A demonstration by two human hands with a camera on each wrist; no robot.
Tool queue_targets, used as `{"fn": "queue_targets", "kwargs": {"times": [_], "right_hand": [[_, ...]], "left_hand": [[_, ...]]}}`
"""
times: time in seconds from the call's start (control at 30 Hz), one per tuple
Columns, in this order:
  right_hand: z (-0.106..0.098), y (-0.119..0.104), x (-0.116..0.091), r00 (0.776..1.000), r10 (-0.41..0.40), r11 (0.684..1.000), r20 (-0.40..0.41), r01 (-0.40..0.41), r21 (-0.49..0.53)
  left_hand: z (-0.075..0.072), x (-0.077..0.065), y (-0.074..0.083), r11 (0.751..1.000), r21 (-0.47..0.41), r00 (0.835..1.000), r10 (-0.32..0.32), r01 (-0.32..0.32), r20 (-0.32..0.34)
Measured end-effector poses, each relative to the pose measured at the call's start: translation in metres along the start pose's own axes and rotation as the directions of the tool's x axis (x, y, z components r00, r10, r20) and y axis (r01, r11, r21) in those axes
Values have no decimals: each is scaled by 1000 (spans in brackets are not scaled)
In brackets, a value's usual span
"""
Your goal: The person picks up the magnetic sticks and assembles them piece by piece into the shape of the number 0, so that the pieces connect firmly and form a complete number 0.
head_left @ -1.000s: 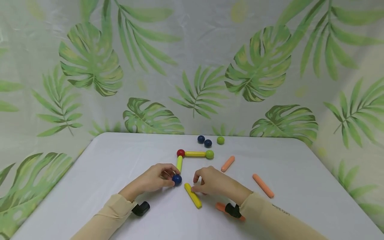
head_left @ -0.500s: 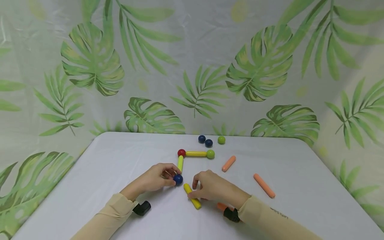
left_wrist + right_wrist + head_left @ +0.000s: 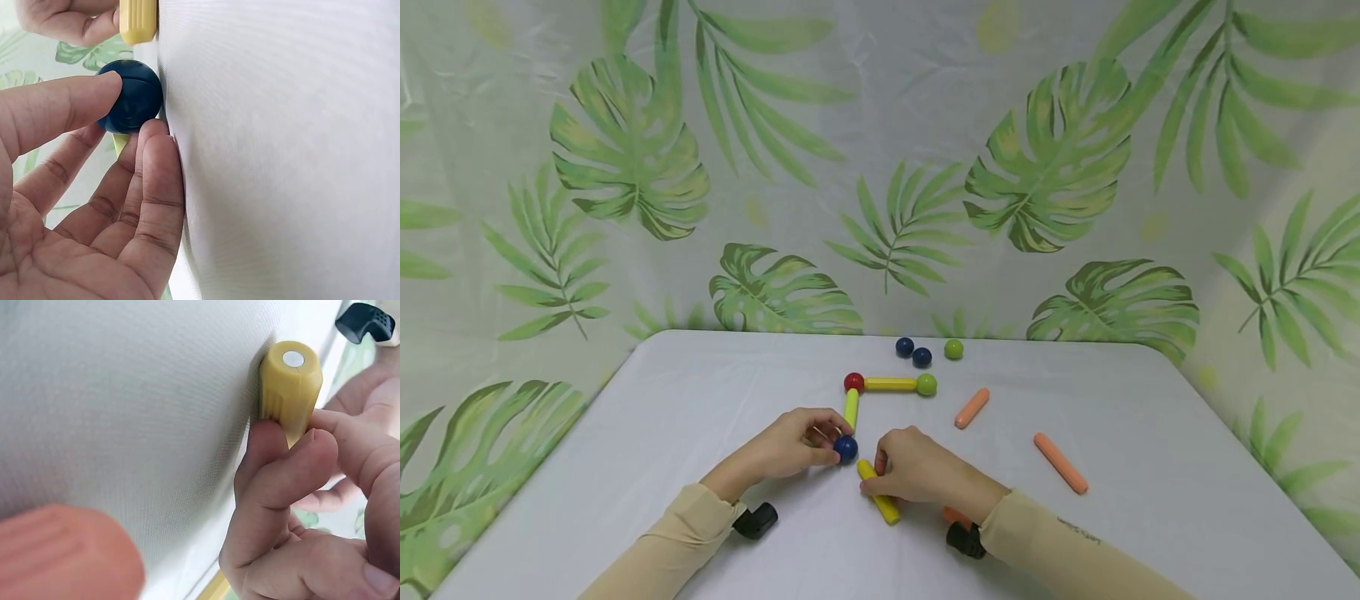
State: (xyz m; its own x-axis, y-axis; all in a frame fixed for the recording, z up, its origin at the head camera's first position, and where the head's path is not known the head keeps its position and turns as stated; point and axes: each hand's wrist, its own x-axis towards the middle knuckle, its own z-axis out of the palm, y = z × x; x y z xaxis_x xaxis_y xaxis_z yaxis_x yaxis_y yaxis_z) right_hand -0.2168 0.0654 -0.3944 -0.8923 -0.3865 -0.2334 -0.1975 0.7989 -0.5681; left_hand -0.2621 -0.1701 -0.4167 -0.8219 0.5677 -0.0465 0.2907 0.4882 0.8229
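Note:
My left hand (image 3: 788, 443) holds a blue ball (image 3: 846, 449) between thumb and fingers on the white table. The ball sits at the near end of a yellow-green stick (image 3: 851, 408); in the left wrist view it mostly hides that stick. Just to the right, my right hand (image 3: 913, 468) pinches a thick yellow magnetic stick (image 3: 889, 509), which lies slanted on the table. In the right wrist view, a pale round disc shows in the end of this yellow magnetic stick (image 3: 290, 381). Its far end points toward the blue ball, with a small gap between them.
Beyond the hands, a red ball (image 3: 853, 382) joins the yellow-green stick to another yellow stick (image 3: 891, 384) with a green ball (image 3: 927, 384). Loose orange sticks (image 3: 1060, 462) lie at right, one partly under the right wrist. Two blue balls (image 3: 922, 357) and a green ball (image 3: 953, 349) stand behind.
My right hand has moved slightly left and nearer, and its thumb and fingers have come round the yellow magnetic stick. The stick has shifted slightly left. My left hand stays on the blue ball.

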Motion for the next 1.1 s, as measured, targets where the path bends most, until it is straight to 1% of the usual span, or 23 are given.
{"fn": "queue_targets", "kwargs": {"times": [0.17,0.3,0.4,0.47,0.57,0.67,0.77,0.87,1.1], "right_hand": [[0,4,-3,1000,6,998,29,-8,69],[-1,5,-6,993,31,983,111,-50,177],[1,4,-7,984,32,959,176,-80,273],[3,2,-7,979,18,939,203,-86,332],[9,1,-6,976,1,908,218,-93,409],[13,2,-6,974,-10,880,225,-98,465],[16,2,-4,972,3,860,234,-122,495],[17,3,-1,969,23,850,246,-149,505],[19,4,2,965,62,839,254,-189,510]], "left_hand": [[0,2,2,1000,2,1000,-7,7,2],[0,3,2,999,-16,1000,-28,28,1],[-1,1,1,999,-17,999,-42,42,-4],[-1,0,1,999,-9,999,-39,39,-10],[-2,-1,1,1000,-1,1000,-26,26,-6],[-2,0,2,1000,6,1000,-27,27,-1],[-3,1,3,1000,9,1000,-28,28,2],[-3,1,4,1000,9,1000,-23,23,6],[-1,3,4,1000,-15,999,-28,28,20]]}}
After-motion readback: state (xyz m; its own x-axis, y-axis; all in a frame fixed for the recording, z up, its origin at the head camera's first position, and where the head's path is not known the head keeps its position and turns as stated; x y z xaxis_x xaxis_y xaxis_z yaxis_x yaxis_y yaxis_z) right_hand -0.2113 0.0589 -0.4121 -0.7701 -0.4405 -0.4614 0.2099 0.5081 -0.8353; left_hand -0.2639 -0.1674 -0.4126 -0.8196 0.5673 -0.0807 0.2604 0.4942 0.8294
